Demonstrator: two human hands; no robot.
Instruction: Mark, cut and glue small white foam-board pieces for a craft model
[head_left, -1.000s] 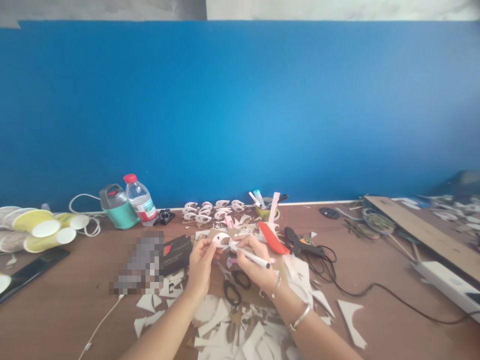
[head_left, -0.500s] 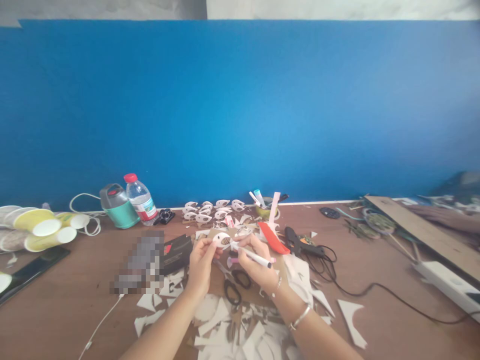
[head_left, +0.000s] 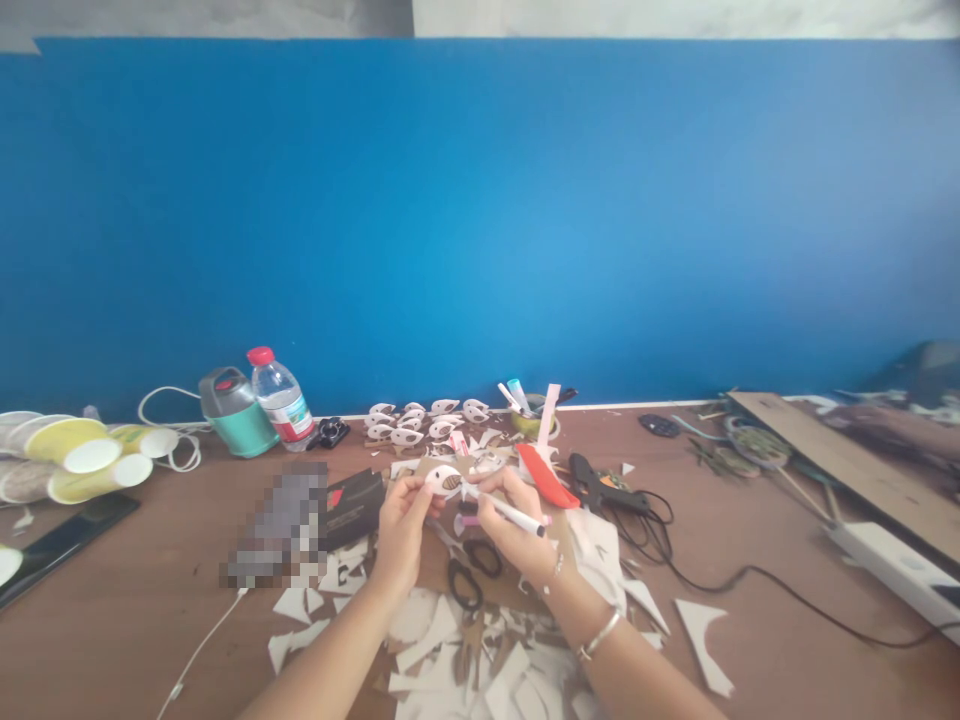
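Note:
Between the thumb and fingers of my left hand (head_left: pixel 405 525) is a small white bird-shaped cutout (head_left: pixel 441 480) with a black eye and a dark-lined wing. My right hand (head_left: pixel 521 520) is closed around a white marker (head_left: pixel 517 514) with a dark end, its tip at the cutout's right side. Scissors (head_left: pixel 469 580) with black handles lie below the hands on a brown board (head_left: pixel 435 560). White paper scraps (head_left: pixel 435 640) are heaped nearer to me. Several similar bird cutouts (head_left: pixel 409 437) stand in rows beyond my hands.
A black glue gun (head_left: pixel 604 488) with its cord and an orange-red piece (head_left: pixel 546 478) lie right of my hands. A pen cup (head_left: pixel 529 425) stands behind. At left are a water bottle (head_left: pixel 283 400), paper cups (head_left: pixel 90 455) and a black case (head_left: pixel 352 510). A power strip (head_left: pixel 900 570) sits far right.
Both hands keep nearly the same place and grip, with the marker still at the cutout. At the far right edge, another person's arm has shifted slightly.

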